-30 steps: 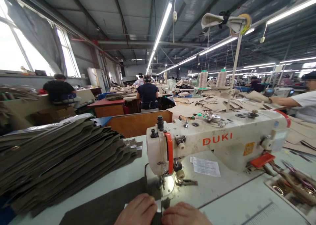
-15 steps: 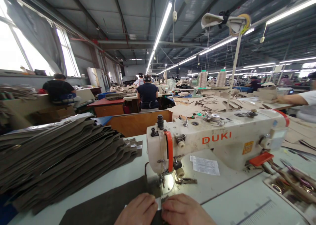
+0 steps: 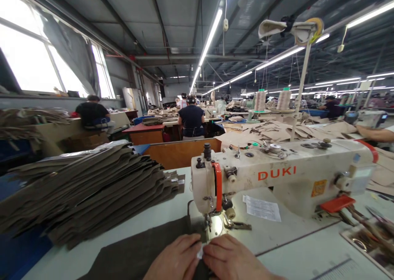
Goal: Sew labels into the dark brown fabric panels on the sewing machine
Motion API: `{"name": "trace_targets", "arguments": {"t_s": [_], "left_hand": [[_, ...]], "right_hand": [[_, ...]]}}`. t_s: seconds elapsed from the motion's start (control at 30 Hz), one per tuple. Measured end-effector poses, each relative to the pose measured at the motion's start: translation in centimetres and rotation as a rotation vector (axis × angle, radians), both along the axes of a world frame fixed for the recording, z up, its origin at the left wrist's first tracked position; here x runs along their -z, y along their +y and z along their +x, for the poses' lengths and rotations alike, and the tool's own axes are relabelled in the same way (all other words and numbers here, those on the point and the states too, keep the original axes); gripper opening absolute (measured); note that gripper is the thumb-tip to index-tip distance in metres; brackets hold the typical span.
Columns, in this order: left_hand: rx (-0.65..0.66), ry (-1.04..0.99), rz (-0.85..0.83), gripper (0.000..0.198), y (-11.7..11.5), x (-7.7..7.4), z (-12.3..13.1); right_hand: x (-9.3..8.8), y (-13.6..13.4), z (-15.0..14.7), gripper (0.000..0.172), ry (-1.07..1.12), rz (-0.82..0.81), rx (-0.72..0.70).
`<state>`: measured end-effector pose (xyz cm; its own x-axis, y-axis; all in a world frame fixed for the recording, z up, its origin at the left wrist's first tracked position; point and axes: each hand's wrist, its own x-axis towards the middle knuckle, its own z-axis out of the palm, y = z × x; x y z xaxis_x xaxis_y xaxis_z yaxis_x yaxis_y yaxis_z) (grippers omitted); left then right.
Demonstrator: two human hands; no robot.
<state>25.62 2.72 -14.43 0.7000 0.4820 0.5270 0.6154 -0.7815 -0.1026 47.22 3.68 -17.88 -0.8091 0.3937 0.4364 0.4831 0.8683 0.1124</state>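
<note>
Both my hands lie at the bottom edge, just in front of the needle of a white DUKI sewing machine. My left hand rests on a dark olive fabric piece, fingers curled and pinching a small white label. My right hand meets it from the right, fingers pressed down on the same label and fabric edge. The lit presser foot stands directly behind my fingertips.
A tall stack of dark olive fabric pieces fills the table's left side. A tray of tools sits at the right. Thread cones stand behind the machine. Other people sit at tables farther back; a co-worker's arm reaches in at right.
My hands and the fabric have slid forward, closer to the presser foot. The view has shifted a little to the left and the co-worker at right has drawn back.
</note>
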Motion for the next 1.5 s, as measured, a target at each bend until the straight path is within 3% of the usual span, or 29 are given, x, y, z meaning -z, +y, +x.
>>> {"name": "trace_targets", "arguments": {"t_s": [0.3,0.53,0.7,0.93,1.1,1.5], "left_hand": [[-0.140,0.088,-0.048,0.046,2.4,2.4,0.8],[-0.201,0.120,-0.131,0.038,3.0,0.9,2.4],[-0.217,0.095,-0.115,0.040,3.1,0.8,2.4],[-0.026,0.041,0.047,0.034,1.2,0.9,1.3],[-0.050,0.013,0.017,0.034,0.4,0.6,1.4],[-0.028,0.029,0.032,0.037,1.7,1.6,1.6]], "right_hand": [[-0.9,0.4,0.0,0.021,-0.024,0.007,0.028],[-3.2,0.2,0.8,0.014,-0.071,-0.124,0.114],[-3.6,0.2,0.9,0.018,-0.056,-0.225,0.131],[-3.9,-0.1,0.9,0.019,-0.051,-0.287,0.135],[-3.8,-0.1,1.2,0.021,0.004,-0.299,0.140],[-2.3,0.4,0.9,0.013,0.037,-0.184,0.163]]}}
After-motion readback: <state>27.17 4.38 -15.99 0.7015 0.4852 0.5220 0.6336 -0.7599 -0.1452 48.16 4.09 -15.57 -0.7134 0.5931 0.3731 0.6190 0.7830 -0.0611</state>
